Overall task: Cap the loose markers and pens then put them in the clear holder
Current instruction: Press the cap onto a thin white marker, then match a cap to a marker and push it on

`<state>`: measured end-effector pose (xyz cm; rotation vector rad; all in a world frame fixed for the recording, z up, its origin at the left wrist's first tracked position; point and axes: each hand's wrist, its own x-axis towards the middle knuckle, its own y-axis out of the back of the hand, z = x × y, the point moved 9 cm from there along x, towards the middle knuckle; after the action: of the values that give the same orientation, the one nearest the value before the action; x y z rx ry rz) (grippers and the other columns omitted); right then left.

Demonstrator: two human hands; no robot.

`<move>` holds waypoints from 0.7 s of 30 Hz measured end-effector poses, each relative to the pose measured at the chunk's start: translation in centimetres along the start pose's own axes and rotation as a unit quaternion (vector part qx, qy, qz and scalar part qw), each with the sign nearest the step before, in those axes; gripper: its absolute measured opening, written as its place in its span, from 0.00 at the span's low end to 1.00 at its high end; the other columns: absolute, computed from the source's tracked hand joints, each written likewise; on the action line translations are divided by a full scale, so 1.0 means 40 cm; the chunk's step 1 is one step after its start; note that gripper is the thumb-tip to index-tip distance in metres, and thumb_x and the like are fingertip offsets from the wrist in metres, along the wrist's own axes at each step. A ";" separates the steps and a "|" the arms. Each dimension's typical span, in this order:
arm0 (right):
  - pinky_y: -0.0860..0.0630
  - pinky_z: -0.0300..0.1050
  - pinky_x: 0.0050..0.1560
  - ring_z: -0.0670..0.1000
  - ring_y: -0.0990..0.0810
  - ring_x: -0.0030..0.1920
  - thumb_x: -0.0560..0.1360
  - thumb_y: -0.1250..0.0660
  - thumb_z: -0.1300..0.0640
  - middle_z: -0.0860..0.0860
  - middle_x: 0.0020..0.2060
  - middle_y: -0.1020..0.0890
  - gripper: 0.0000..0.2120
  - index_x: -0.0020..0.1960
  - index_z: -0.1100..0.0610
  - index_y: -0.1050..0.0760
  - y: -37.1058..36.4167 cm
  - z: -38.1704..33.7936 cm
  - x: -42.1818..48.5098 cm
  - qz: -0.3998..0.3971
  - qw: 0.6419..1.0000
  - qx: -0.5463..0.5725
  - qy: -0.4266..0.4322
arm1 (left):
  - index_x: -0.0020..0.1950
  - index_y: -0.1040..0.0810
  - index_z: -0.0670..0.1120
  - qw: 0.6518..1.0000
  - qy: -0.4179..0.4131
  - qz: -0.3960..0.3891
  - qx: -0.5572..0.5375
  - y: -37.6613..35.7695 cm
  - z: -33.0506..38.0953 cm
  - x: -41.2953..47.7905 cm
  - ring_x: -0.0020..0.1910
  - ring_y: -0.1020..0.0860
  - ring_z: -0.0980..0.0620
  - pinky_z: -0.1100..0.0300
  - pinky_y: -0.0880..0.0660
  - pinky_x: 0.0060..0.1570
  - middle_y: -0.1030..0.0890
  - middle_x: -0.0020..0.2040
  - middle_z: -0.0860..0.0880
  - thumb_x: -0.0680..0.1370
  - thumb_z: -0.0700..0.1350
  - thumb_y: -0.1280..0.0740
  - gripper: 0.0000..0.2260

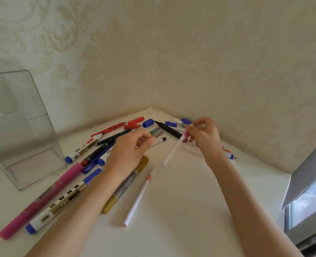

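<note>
My right hand [205, 138] pinches a thin white pen with a pink tip [174, 151], lifted slantwise above the white table [181, 201]. My left hand [131, 151] hovers over the pile of markers with fingers curled; what it holds is hidden. Several markers and pens lie loose: a pink marker [42, 199], a blue-capped white marker [60, 201], a gold marker [127, 184], a thin white pen with a pink cap [138, 197], an uncapped black marker [169, 129]. Loose blue caps [148, 123] and red caps [136, 120] lie near the corner. The clear holder [18, 127] stands at the left, with nothing inside.
Patterned wallpapered walls meet in a corner [152, 101] right behind the pile. A grey window frame [307, 179] borders the table on the right. More small pens [229, 155] lie behind my right wrist.
</note>
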<state>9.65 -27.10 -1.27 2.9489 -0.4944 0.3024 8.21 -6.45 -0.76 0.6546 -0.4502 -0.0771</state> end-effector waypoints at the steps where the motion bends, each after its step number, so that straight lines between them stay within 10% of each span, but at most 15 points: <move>1: 0.30 0.38 0.33 0.42 0.24 0.28 0.73 0.32 0.59 0.48 0.27 0.19 0.07 0.44 0.53 0.31 0.001 0.016 0.004 -0.009 0.998 -0.058 -0.014 | 0.53 0.23 0.47 0.999 0.007 0.008 0.032 0.006 -0.015 0.009 0.45 0.24 0.59 0.70 0.29 0.41 0.20 0.48 0.53 0.77 0.48 0.37 0.08; 11: 0.30 0.36 0.35 0.44 0.25 0.38 0.73 0.32 0.49 0.47 0.37 0.21 0.08 0.42 0.53 0.22 -0.067 0.060 -0.010 -0.146 0.930 -0.338 0.002 | 0.59 0.25 0.47 0.969 -0.008 -0.061 0.240 -0.092 -0.015 0.099 0.50 0.24 0.55 0.63 0.27 0.47 0.22 0.54 0.49 0.75 0.49 0.34 0.13; 17: 0.33 0.37 0.32 0.45 0.27 0.34 0.77 0.39 0.57 0.45 0.36 0.22 0.06 0.47 0.53 0.23 0.001 0.030 0.082 -0.040 0.954 -0.298 0.006 | 0.54 0.24 0.47 0.967 -0.005 -0.066 0.245 -0.095 -0.041 0.111 0.48 0.25 0.55 0.63 0.27 0.47 0.23 0.51 0.50 0.76 0.47 0.35 0.09; 21: 0.31 0.39 0.49 0.49 0.25 0.49 0.76 0.43 0.66 0.52 0.52 0.21 0.13 0.55 0.58 0.23 0.087 0.038 0.170 0.024 0.944 -0.327 -0.018 | 0.51 0.28 0.45 0.993 -0.006 -0.031 0.117 -0.034 -0.047 0.092 0.39 0.24 0.57 0.68 0.29 0.36 0.23 0.44 0.51 0.78 0.46 0.38 0.05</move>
<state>15.03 -32.71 -0.91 2.2989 -0.5435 0.0641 12.44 -7.21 -1.51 0.9000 -0.4546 -0.0879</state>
